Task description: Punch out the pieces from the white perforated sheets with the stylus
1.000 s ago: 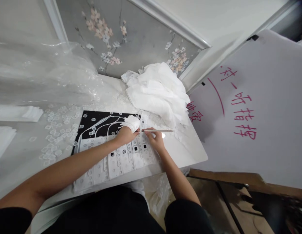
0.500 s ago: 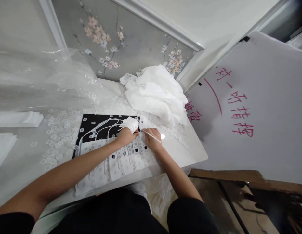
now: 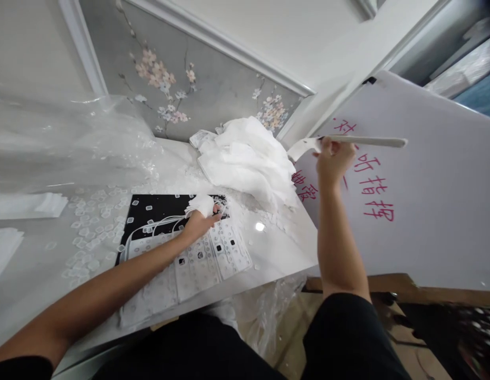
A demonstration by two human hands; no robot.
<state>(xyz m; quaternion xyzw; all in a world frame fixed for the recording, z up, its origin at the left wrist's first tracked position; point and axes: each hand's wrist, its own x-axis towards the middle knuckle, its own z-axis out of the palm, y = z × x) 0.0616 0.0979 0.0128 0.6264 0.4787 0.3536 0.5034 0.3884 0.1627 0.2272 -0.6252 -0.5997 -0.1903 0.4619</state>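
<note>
My left hand is closed round a folded bundle of thin white sheets, above the black mat. White dotted sheets with small square holes lie overlapped along the table's near edge, just below that hand. Raised at the right, my right hand is closed on a white stick. A curved white strip extends left from that hand toward the white pile; whether it is joined to the stick I cannot tell.
Small clear squares are scattered left of the mat. Clear plastic film covers the back left, near folded white sheets. A whiteboard with red writing stands at the right, and a flowered panel behind.
My right hand has moved up and right with the stick, away from the dotted sheets. My left hand stays near the mat with the bundle. The view has shifted slightly.
</note>
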